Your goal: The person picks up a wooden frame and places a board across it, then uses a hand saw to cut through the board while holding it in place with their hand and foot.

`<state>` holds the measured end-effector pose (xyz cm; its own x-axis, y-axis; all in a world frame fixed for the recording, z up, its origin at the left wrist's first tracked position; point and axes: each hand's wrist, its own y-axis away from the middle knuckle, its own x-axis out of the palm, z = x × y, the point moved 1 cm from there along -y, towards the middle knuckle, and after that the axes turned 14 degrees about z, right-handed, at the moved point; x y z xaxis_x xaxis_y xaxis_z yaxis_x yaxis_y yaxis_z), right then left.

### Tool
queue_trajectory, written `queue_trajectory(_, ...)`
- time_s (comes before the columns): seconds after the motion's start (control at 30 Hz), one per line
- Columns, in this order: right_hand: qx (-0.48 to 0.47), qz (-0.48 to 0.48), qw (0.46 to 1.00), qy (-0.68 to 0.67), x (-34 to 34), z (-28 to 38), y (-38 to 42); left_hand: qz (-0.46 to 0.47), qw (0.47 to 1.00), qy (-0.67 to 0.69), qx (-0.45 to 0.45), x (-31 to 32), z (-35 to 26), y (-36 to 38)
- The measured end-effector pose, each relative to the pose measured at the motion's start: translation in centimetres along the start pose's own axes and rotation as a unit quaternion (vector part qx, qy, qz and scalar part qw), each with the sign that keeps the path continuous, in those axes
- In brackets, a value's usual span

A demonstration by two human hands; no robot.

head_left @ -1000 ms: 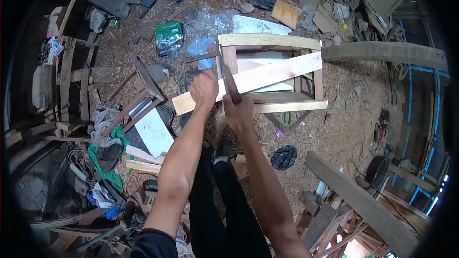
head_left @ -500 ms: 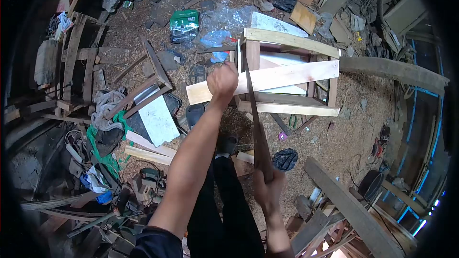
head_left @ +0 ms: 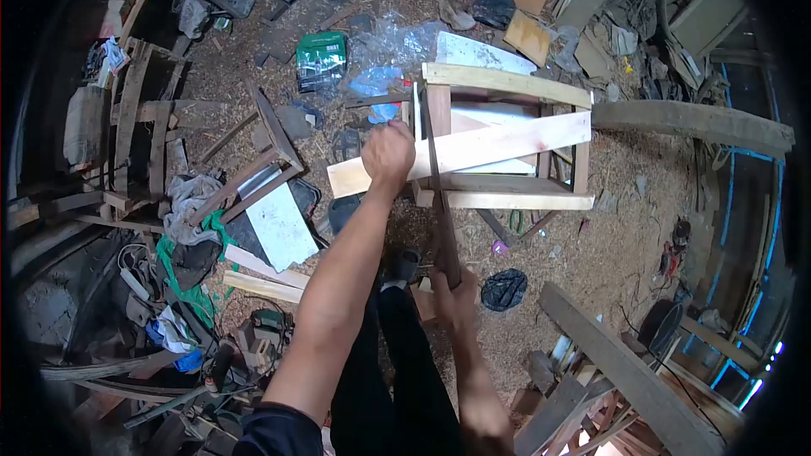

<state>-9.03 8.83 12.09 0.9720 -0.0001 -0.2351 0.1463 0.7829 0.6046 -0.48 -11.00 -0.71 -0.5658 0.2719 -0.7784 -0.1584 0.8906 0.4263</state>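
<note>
A pale wooden board (head_left: 498, 145) lies slantwise across the top of a wooden frame (head_left: 507, 200), its left end jutting out past the frame. My left hand (head_left: 389, 154) is closed around the board near that end. In my right hand (head_left: 457, 297) is the handle of a handsaw (head_left: 440, 211), gripped with fingers wrapped round it. The saw's long dark blade crosses the board just right of my left hand. Whether its teeth have cut into the wood cannot be made out.
A thick beam (head_left: 676, 120) extends right from the frame. Left of it stand a smaller wooden frame (head_left: 274, 131) and a white panel (head_left: 279, 219). A green bag (head_left: 322, 59) lies beyond, a black plastic bag (head_left: 504, 289) nearer. Wood shavings cover the floor; timber lies lower right.
My right hand has pushed the saw forward, away from my body, along the blade's line. My left hand keeps its hold on the board. The whole view has shifted slightly.
</note>
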Motion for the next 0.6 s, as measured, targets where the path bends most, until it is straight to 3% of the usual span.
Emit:
queue_trajectory(0.1,0.005,-0.006,1.0,-0.003,-0.4,1.4,1.6,-0.018,1.0,-0.006,-0.005,0.6,0.6,0.1)
queue_trajectory(0.17,0.093,0.015,0.994,0.047,-1.8,4.7,4.3,-0.078,0.996,-0.003,0.038,0.6,0.2,-0.4)
queue_trajectory(0.2,0.072,-0.004,0.997,0.023,-2.1,5.5,6.2,-0.14,0.987,-0.024,0.07,1.5,0.5,-0.8)
queue_trajectory(0.23,0.044,-0.026,0.999,-0.001,-2.5,5.8,7.6,-0.141,0.988,-0.018,0.066,1.2,0.4,-0.7)
queue_trajectory(0.3,0.059,-0.018,0.998,0.022,-3.5,4.7,9.0,-0.058,0.997,0.021,0.052,0.8,0.5,-0.3)
queue_trajectory(0.37,0.068,-0.012,0.997,0.036,-3.8,3.6,8.9,-0.07,0.996,0.024,0.058,0.5,0.1,-0.4)
queue_trajectory(0.43,0.011,-0.013,0.999,0.051,-3.5,3.0,8.4,-0.026,0.998,0.034,0.048,0.1,0.2,-0.5)
queue_trajectory(0.53,0.04,-0.055,0.998,-0.011,-4.1,0.4,7.0,-0.038,0.998,0.017,0.041,-0.2,-0.1,-1.3)
queue_trajectory(0.6,0.034,-0.021,0.999,-0.007,-6.8,-1.8,6.9,-0.066,0.997,-0.004,0.039,0.6,0.3,-1.0)
